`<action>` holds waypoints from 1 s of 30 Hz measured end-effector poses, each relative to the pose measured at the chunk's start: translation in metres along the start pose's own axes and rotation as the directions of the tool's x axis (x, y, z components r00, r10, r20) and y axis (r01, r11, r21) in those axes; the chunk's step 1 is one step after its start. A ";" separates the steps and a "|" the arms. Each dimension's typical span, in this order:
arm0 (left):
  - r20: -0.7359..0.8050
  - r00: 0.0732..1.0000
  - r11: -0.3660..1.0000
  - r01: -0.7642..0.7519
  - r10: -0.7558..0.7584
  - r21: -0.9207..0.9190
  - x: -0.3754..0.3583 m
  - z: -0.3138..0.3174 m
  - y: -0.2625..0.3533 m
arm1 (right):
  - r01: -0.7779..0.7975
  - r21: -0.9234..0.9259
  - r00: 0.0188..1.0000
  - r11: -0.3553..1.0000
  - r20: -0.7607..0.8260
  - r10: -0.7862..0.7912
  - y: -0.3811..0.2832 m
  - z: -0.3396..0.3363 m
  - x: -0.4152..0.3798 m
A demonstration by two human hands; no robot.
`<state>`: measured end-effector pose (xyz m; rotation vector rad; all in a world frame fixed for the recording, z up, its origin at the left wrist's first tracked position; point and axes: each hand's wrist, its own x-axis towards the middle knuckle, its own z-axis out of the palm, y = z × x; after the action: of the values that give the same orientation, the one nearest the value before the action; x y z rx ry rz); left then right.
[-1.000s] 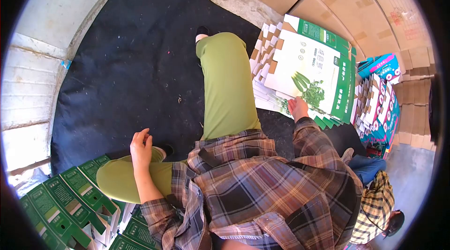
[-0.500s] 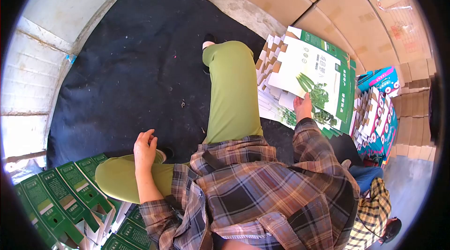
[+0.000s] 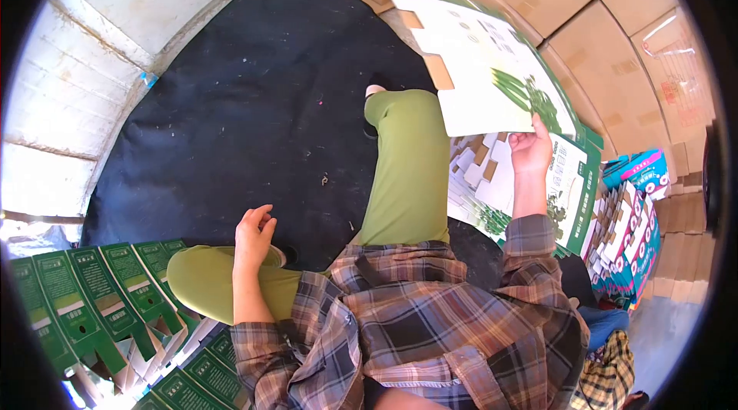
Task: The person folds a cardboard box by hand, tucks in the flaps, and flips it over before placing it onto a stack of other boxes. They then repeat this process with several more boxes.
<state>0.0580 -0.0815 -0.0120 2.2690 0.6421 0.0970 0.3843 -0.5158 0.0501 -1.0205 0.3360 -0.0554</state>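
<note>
My right hand (image 3: 531,150) pinches the near edge of a flat printed carton sheet (image 3: 480,64), white and green with pictures of green vegetables. The sheet is lifted and tilted above a stack of similar flat cartons (image 3: 573,171) to the right of my leg. Brown cut tabs run along the sheet's left edge. Over my bent left knee, my left hand (image 3: 254,237) hangs with loosely curled fingers, holding nothing. Green folded cartons (image 3: 100,295) stand in rows below and left of that hand.
A black ground cloth (image 3: 261,118) covers the floor ahead. Large brown cardboard boxes (image 3: 646,64) are stacked along the right. Blue and pink flat cartons (image 3: 626,233) stand at far right. Another person in a checked shirt (image 3: 607,371) sits at lower right. A white wall (image 3: 69,95) runs along the left.
My right hand has raised the top carton sheet off the stack and tilted it up and forward. My left hand stays near my left knee. The view has shifted slightly.
</note>
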 end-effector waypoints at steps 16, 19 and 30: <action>-0.539 0.771 0.189 -0.506 -0.339 -0.842 -0.010 -0.111 -0.040 | -0.546 -0.548 0.332 0.634 0.553 0.764 0.092 0.199 -0.003; -0.524 0.802 0.141 -0.506 -0.285 -0.851 -0.029 -0.112 -0.096 | -0.499 -0.681 0.358 0.536 0.402 0.843 0.123 0.226 -0.007; -0.286 0.795 0.297 -0.140 -0.535 -0.945 0.000 -0.064 -0.065 | -0.051 -0.827 0.733 0.560 0.350 0.583 0.162 0.232 -0.008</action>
<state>0.0142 -0.0019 -0.0119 0.8860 0.8693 0.8442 0.4292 -0.2369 0.0259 -1.7623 -0.0715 0.8556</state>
